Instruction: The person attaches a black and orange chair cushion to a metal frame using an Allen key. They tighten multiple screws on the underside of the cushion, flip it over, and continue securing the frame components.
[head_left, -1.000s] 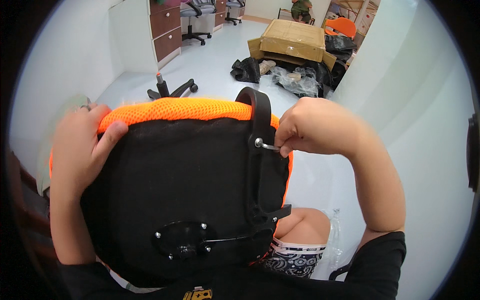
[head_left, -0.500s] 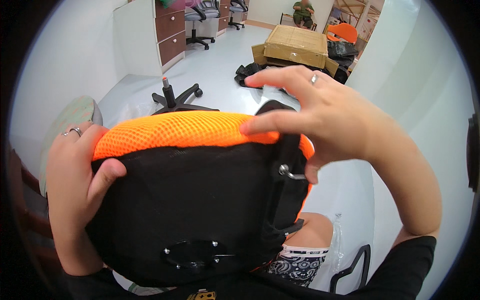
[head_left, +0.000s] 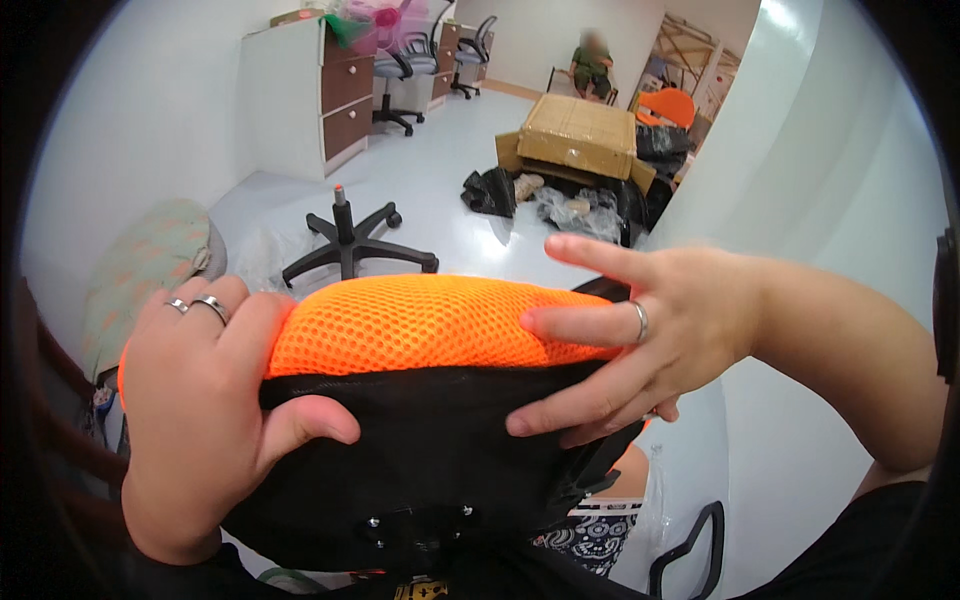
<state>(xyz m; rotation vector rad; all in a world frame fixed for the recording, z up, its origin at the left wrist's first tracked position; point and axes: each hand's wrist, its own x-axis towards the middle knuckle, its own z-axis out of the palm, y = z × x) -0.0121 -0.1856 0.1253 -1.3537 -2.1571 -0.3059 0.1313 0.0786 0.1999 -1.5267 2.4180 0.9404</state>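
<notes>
An office chair seat, orange mesh on its rim and black cloth on its underside, stands tilted up on my lap. My left hand grips its left edge, fingers over the mesh and thumb against the black cloth. Over its right edge lies my right hand, fingers spread, one tip touching the mesh and others on the black underside. That hand hides the bolt and the black bracket at that corner. Low on the underside, a dark plate holds several shiny bolts.
A black five-star chair base with its gas post stands on the floor ahead. Beyond it are a cardboard box with plastic wrap, and a seated person. Drawers line the left; a loose black armrest is at lower right.
The seat has shifted lower and to the right in view. My right hand has turned, laying its fingers across the edge and covering the bolt that showed before. My left hand keeps its grip.
</notes>
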